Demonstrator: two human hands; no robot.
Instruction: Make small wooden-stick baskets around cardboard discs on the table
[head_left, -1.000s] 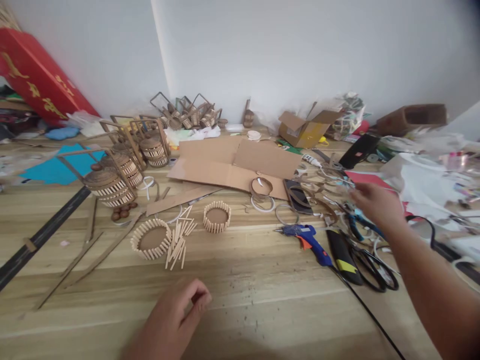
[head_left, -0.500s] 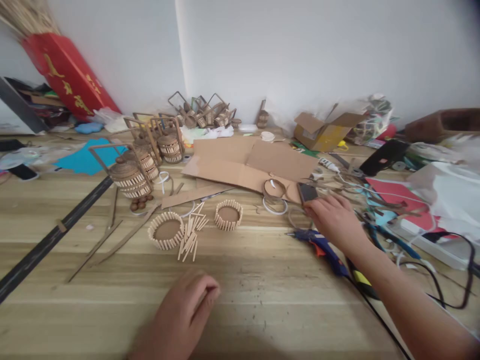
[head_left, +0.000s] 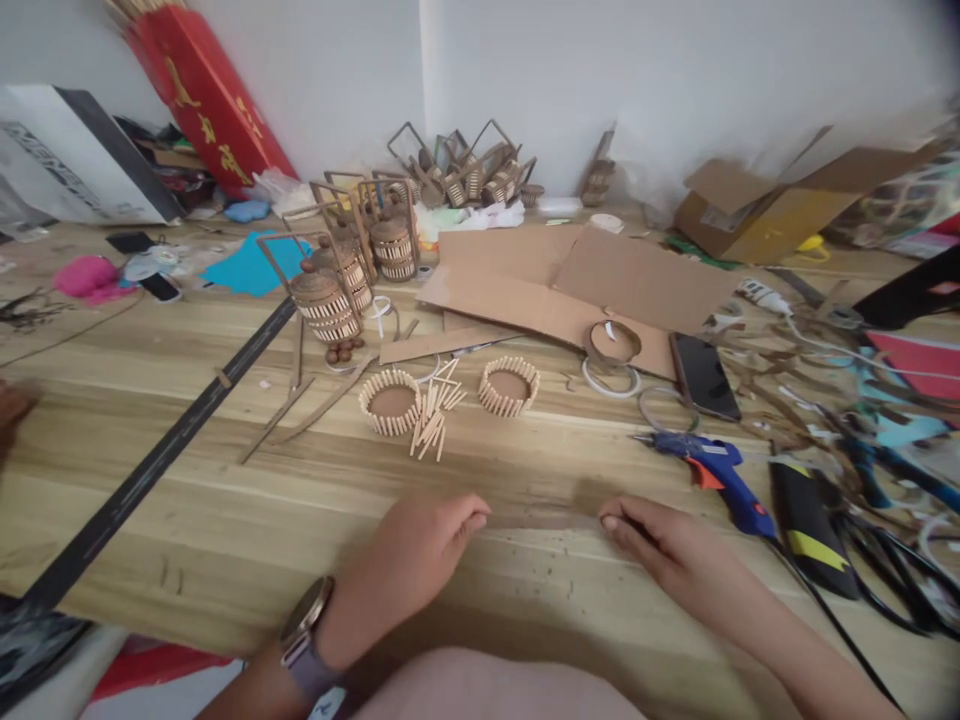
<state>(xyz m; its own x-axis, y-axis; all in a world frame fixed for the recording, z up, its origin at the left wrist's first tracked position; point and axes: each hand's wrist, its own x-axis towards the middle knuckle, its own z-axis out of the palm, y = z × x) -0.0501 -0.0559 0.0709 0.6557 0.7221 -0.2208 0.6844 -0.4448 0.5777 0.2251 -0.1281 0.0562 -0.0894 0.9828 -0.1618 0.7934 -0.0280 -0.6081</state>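
My left hand (head_left: 416, 560), a watch on its wrist, and my right hand (head_left: 667, 555) rest low on the wooden table (head_left: 225, 520). Each hand's fingers are pinched on one end of a thin brown cardboard strip (head_left: 544, 521) that lies flat between them. Beyond the strip stand two round cardboard discs fenced with short wooden sticks, one on the left (head_left: 390, 402) and one on the right (head_left: 509, 385). Loose sticks (head_left: 435, 425) lie between these two.
A blue glue gun (head_left: 712, 470), a black-and-yellow knife (head_left: 806, 520), scissors (head_left: 892, 560) and a phone (head_left: 701, 375) lie to the right. Flat cardboard sheets (head_left: 585, 285) lie behind, with small handled stick baskets (head_left: 322, 300) to the left. A long black strip (head_left: 150, 470) crosses the left side.
My right hand came back from the clutter on the right to the front middle, now with a cardboard strip. My left hand took the strip's other end. The view swung left and down.
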